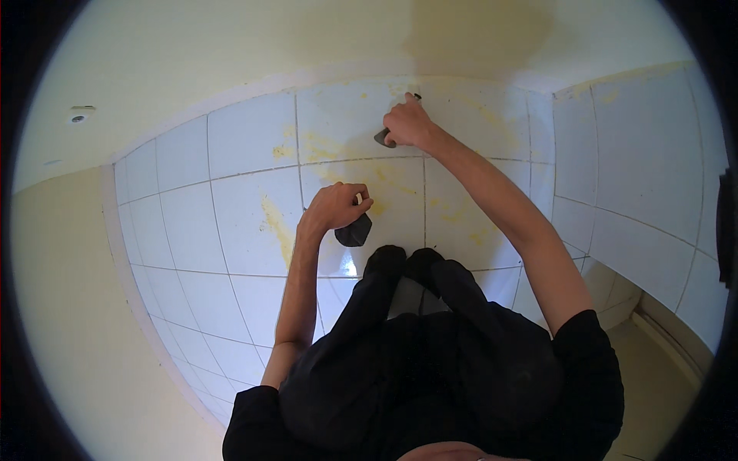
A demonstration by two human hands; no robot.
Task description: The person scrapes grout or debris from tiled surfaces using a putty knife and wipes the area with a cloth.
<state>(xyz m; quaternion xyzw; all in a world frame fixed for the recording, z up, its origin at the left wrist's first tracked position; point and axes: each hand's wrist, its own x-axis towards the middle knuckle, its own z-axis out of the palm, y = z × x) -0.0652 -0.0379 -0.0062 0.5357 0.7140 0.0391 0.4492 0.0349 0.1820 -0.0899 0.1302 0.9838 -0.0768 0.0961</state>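
Observation:
My right hand (407, 123) is stretched out to the far end of a white tiled floor (231, 207) and is closed on a small dark tool (382, 138), pressed to a tile smeared with yellow residue (330, 150). My left hand (337, 206) is closer to me and grips a dark grey cloth (354, 230) against the tiles. My legs in black trousers (415, 338) and dark feet (403, 261) lie below the hands.
Yellow stains (277, 227) streak several tiles around both hands. A pale cream wall (192, 46) borders the tiles at the top and left. More white tiles (638, 161) rise at the right, above a beige strip (661, 369).

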